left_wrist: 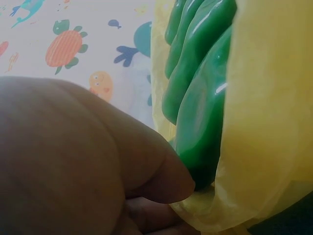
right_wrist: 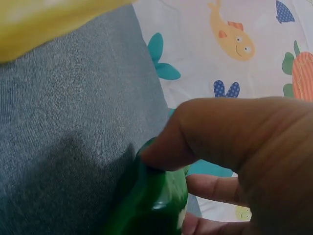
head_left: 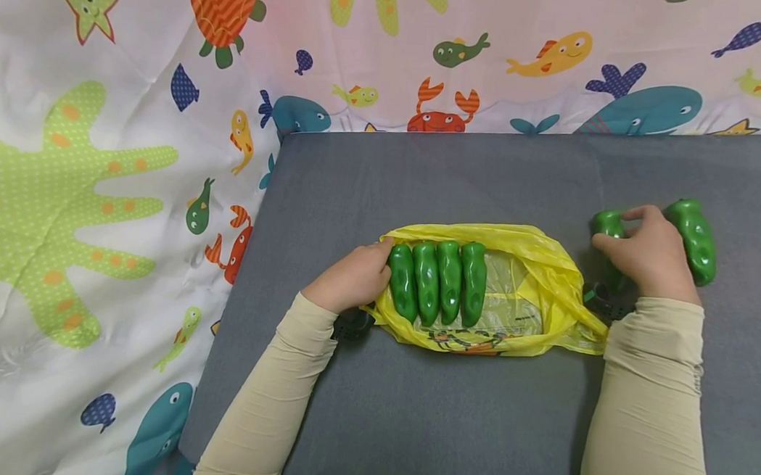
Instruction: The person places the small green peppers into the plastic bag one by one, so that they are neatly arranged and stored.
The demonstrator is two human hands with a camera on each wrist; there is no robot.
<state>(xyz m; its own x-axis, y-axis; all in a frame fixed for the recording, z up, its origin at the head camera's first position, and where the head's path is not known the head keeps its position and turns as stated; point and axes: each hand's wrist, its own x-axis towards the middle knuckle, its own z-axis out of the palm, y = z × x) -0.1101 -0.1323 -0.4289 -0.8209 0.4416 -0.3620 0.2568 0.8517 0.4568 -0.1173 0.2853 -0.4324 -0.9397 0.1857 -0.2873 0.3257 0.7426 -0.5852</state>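
A yellow plastic bag (head_left: 551, 277) lies spread on the table, its mouth facing up. Several glossy, elongated green peppers (head_left: 425, 284) stand side by side in its left part. My left hand (head_left: 356, 276) pinches the bag's left rim, with the thumb close beside the nearest pepper (left_wrist: 203, 117) in the left wrist view. Off to the bag's right, my right hand (head_left: 654, 256) grips another green pepper (head_left: 609, 224) between thumb and fingers; its lower part is partly hidden. In the right wrist view the thumb presses on that pepper (right_wrist: 159, 196).
One more loose green pepper (head_left: 693, 242) lies just right of my right hand. The grey cloth-covered table (head_left: 441, 423) extends around the bag. A white sheet with printed sea animals (head_left: 153, 5) borders its left and far edges.
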